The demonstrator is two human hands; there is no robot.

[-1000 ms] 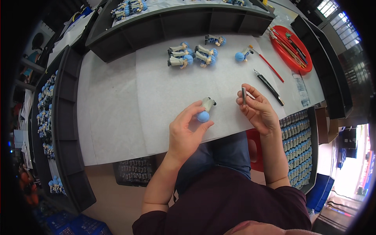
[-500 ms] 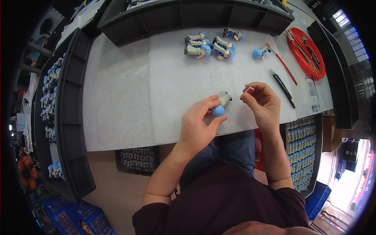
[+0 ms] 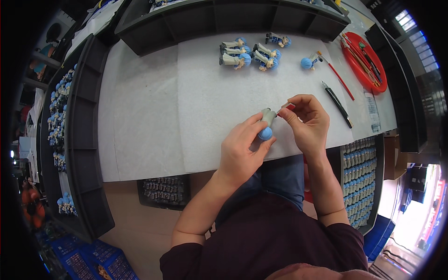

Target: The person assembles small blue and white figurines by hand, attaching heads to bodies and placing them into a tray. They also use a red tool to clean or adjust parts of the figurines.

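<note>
Over the front part of the white-covered table, my left hand (image 3: pixel 243 148) grips a small figurine (image 3: pixel 266 132) with a round blue head and a pale grey body. Its head points toward me and its feet point away. Thumb and fingers of my right hand (image 3: pixel 310 122) pinch a small flat red-and-white block (image 3: pixel 287 107). One end of the block is close to the figurine's feet; I cannot tell whether they touch. Farther back lie several similar figurines (image 3: pixel 239 60) in a group. One more figurine (image 3: pixel 308 62) lies apart from them, to the right.
A black pen-like tool (image 3: pixel 337 104) and a red brush (image 3: pixel 341 81) lie at the right, near a red oval tray (image 3: pixel 351 60) of tools. Dark bins (image 3: pixel 84 140) flank the table at left and along the back (image 3: pixel 224 21). Below right, a crate (image 3: pixel 380 186) holds rows of figurines.
My right hand has moved left with the red-and-white block, bringing it up to the figurine's feet. My left hand and the figurine have shifted slightly right.
</note>
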